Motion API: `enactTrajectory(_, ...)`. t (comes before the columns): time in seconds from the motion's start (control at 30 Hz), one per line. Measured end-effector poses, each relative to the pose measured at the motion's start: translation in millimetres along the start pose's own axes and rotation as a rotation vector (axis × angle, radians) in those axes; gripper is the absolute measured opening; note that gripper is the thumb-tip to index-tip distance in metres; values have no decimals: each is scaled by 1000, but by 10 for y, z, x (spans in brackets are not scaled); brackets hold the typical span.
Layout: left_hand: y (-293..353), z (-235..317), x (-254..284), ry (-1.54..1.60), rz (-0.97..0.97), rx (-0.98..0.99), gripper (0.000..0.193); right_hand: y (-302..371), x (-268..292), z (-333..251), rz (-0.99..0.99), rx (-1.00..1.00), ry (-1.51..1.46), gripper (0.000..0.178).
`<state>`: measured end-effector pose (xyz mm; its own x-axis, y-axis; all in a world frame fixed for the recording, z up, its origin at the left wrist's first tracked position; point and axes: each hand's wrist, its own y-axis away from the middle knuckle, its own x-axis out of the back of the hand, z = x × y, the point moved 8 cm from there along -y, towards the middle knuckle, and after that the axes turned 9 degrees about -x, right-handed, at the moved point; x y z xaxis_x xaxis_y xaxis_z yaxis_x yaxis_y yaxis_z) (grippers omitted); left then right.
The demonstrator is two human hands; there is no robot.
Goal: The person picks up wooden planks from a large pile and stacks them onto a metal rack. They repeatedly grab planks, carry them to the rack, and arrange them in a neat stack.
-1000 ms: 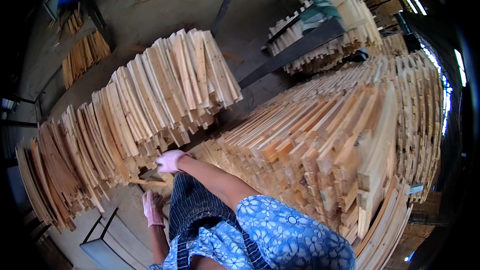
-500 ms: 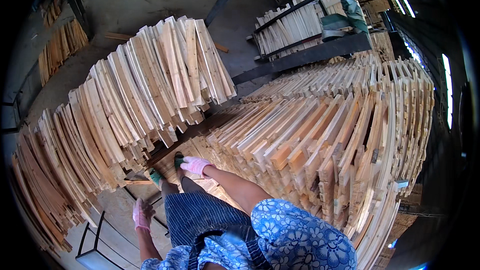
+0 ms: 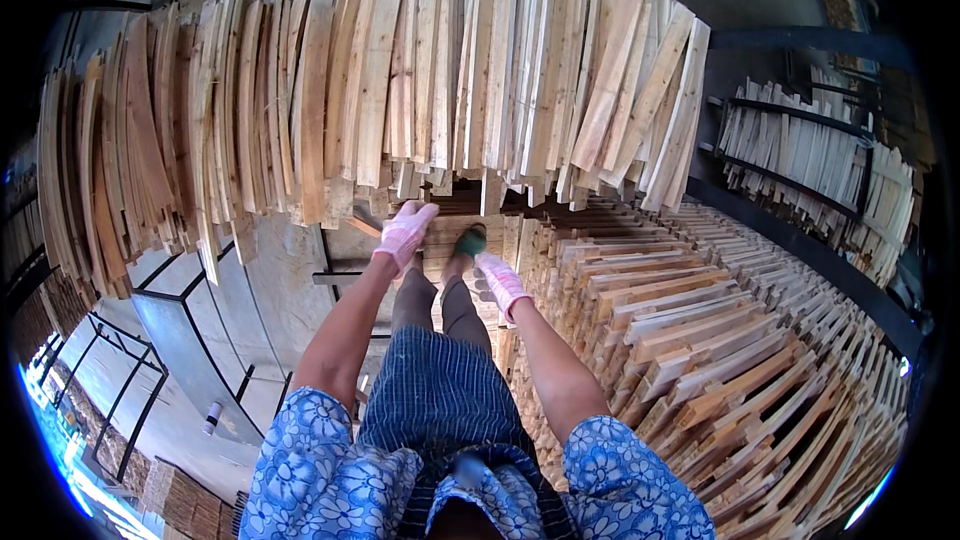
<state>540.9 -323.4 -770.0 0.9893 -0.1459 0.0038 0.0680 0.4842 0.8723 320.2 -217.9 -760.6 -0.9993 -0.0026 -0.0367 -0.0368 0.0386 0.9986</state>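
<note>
My left hand (image 3: pixel 406 232), in a pink-and-white glove, is raised just below the near ends of a long row of upright wooden boards (image 3: pixel 430 70). Its fingers are partly visible, loosely stretched, with no board seen in them. My right hand (image 3: pixel 503 286), gloved alike, hangs lower by my legs with its fingers apart and nothing in them. To its right stands a large stack of wooden slats (image 3: pixel 680 325), layered with gaps between them. Whether either glove touches wood cannot be told.
My green shoe (image 3: pixel 471 240) shows in the narrow gap between the board row and the slat stack. Black metal frames (image 3: pixel 165 290) stand on the left. A dark beam (image 3: pixel 810 255) and a rack of pale boards (image 3: pixel 800 145) lie at the far right.
My view has turned right, so the board row now lies straight ahead. My left hand has risen toward the board ends. My right hand stays near my legs.
</note>
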Motion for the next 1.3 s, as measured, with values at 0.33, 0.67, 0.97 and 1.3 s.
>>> enactTrajectory(0.33,-399,1491,-821,-727,264,-481,92,-663,721,-905,-75,139,-864,109)
enactTrajectory(0.67,-864,1817,-1254,-921,336,-364,126,-1128,734,-1710,-130,237,-1176,79)
enactTrajectory(0.97,-724,1879,-880,-808,271,-450,126,-774,481,-1648,-125,235,-1184,71)
enactTrajectory(1.3,-789,2061,132,-718,58,-520,137,-186,-811,-1529,-337,-45,-993,94)
